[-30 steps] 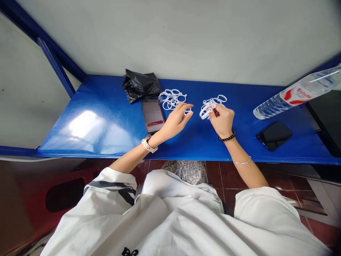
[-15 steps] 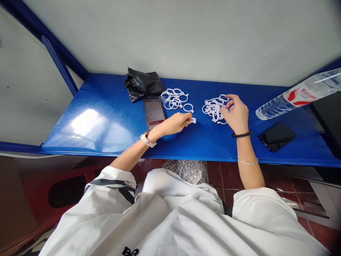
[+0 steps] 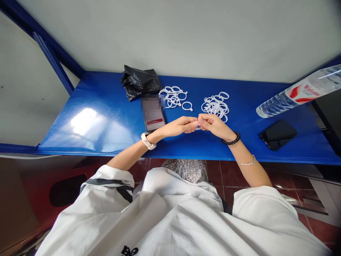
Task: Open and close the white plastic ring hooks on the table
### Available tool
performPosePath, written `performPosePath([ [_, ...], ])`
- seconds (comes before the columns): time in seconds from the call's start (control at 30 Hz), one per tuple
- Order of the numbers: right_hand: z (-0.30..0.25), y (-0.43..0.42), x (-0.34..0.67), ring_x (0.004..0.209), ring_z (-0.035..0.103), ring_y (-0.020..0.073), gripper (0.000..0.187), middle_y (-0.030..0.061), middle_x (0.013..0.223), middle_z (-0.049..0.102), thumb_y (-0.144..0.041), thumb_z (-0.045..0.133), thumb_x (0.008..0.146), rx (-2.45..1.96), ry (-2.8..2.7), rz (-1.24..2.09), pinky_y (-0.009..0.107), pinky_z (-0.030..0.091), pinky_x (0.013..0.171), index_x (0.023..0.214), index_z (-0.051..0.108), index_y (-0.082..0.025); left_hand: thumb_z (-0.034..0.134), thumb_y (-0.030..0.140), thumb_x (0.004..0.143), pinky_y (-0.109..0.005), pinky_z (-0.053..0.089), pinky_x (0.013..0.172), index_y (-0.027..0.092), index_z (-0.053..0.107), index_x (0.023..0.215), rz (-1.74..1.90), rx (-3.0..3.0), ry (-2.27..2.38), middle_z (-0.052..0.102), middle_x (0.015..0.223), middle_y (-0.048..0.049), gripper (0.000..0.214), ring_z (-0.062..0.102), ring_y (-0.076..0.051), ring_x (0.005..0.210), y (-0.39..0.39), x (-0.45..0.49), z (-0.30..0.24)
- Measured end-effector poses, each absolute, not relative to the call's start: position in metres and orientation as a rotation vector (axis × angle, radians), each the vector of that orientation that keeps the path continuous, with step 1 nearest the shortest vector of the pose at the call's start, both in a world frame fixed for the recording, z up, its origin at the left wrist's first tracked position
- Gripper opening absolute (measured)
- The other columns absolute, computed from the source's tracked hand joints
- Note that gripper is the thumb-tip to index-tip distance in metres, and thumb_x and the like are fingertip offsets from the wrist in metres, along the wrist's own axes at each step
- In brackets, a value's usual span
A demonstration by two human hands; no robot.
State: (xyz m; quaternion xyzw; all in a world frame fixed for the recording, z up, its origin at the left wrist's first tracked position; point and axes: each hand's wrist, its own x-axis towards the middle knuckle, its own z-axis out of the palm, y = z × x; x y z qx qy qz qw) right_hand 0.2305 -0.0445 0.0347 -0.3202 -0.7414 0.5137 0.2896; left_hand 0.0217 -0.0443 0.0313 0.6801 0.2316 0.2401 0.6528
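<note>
My left hand point(image 3: 182, 126) and my right hand point(image 3: 210, 124) meet fingertip to fingertip above the blue shelf point(image 3: 106, 117), both pinched closed on one small white plastic ring that is mostly hidden between the fingers. Behind the left hand lies a loose pile of white rings point(image 3: 173, 96), with a single ring point(image 3: 187, 106) set apart at its right. Just behind the right hand sits a second, denser heap of white rings point(image 3: 215, 105).
A crumpled black plastic bag point(image 3: 140, 83) lies at the back. A lit phone point(image 3: 153, 115) rests by my left wrist and a dark phone point(image 3: 277, 134) at the right. A water bottle point(image 3: 298, 94) lies on its side at the far right.
My right hand left the right heap of rings and came back toward me. My left hand, holding a ring, moved right to meet it, and both now pinch that ring.
</note>
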Motion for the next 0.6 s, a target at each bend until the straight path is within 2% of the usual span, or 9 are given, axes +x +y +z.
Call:
performPosePath([
  [0.13, 0.035, -0.048, 0.228, 0.051, 0.031, 0.0085, 0.064, -0.0068, 0.056, 0.039, -0.080, 0.058, 0.092, -0.759, -1.941, 1.367, 0.025, 0.028, 0.050, 0.068, 0.048, -0.022, 0.059, 0.081, 0.089, -0.027, 0.026, 0.056, 0.019, 0.047, 0.069, 0.564, 1.522, 0.479, 0.035, 0.065, 0.0034, 0.066, 0.028, -0.010, 0.060, -0.046, 0.021, 0.033],
  [0.3, 0.030, -0.050, 0.227, 0.048, 0.026, 0.0090, 0.063, -0.0075, 0.054, 0.033, -0.076, 0.063, 0.091, -0.649, -1.729, 1.443, 0.027, 0.026, 0.047, 0.066, 0.042, -0.023, 0.059, 0.076, 0.093, -0.026, 0.029, 0.056, 0.019, 0.044, 0.067, 0.683, 1.507, 0.456, 0.037, 0.064, 0.0035, 0.064, 0.031, -0.009, 0.058, -0.047, 0.017, 0.035],
  [0.4, 0.030, -0.049, 0.227, 0.048, 0.028, 0.0099, 0.058, -0.0064, 0.056, 0.036, -0.076, 0.060, 0.093, -0.752, -1.751, 1.342, 0.027, 0.027, 0.046, 0.071, 0.048, -0.024, 0.051, 0.069, 0.101, -0.025, 0.037, 0.059, 0.018, 0.054, 0.075, 0.740, 1.598, 0.532, 0.048, 0.069, 0.0007, 0.057, 0.041, -0.010, 0.059, -0.044, 0.014, 0.036],
  [0.43, 0.030, -0.048, 0.228, 0.048, 0.032, 0.0104, 0.057, -0.0051, 0.058, 0.041, -0.076, 0.058, 0.094, -0.821, -1.778, 1.251, 0.027, 0.030, 0.047, 0.073, 0.052, -0.023, 0.047, 0.065, 0.104, -0.026, 0.043, 0.062, 0.018, 0.060, 0.085, 0.757, 1.665, 0.586, 0.056, 0.076, -0.0024, 0.053, 0.049, -0.012, 0.064, -0.041, 0.013, 0.035],
  [0.5, 0.029, -0.045, 0.231, 0.052, 0.041, 0.0119, 0.054, -0.0020, 0.063, 0.052, -0.073, 0.056, 0.097, -0.991, -1.850, 0.947, 0.028, 0.036, 0.050, 0.076, 0.057, -0.023, 0.039, 0.054, 0.109, -0.030, 0.053, 0.076, 0.017, 0.066, 0.112, 0.803, 1.874, 0.734, 0.070, 0.104, -0.0113, 0.045, 0.064, -0.018, 0.086, -0.035, 0.010, 0.029],
  [0.53, 0.029, -0.044, 0.233, 0.054, 0.045, 0.0131, 0.052, -0.0002, 0.065, 0.056, -0.069, 0.055, 0.099, -1.080, -1.885, 0.746, 0.029, 0.038, 0.053, 0.077, 0.060, -0.023, 0.039, 0.047, 0.110, -0.034, 0.055, 0.087, 0.017, 0.065, 0.123, 0.830, 2.017, 0.828, 0.069, 0.124, -0.0150, 0.041, 0.067, -0.022, 0.105, -0.031, 0.008, 0.024],
  [0.6, 0.026, -0.040, 0.238, 0.059, 0.052, 0.0157, 0.046, 0.0029, 0.069, 0.062, -0.061, 0.054, 0.102, -1.233, -1.931, 0.348, 0.031, 0.042, 0.059, 0.078, 0.063, -0.023, 0.039, 0.032, 0.109, -0.045, 0.049, 0.111, 0.016, 0.059, 0.140, 0.783, 2.302, 1.019, 0.059, 0.151, -0.0186, 0.040, 0.055, -0.029, 0.139, -0.025, 0.006, 0.014],
])
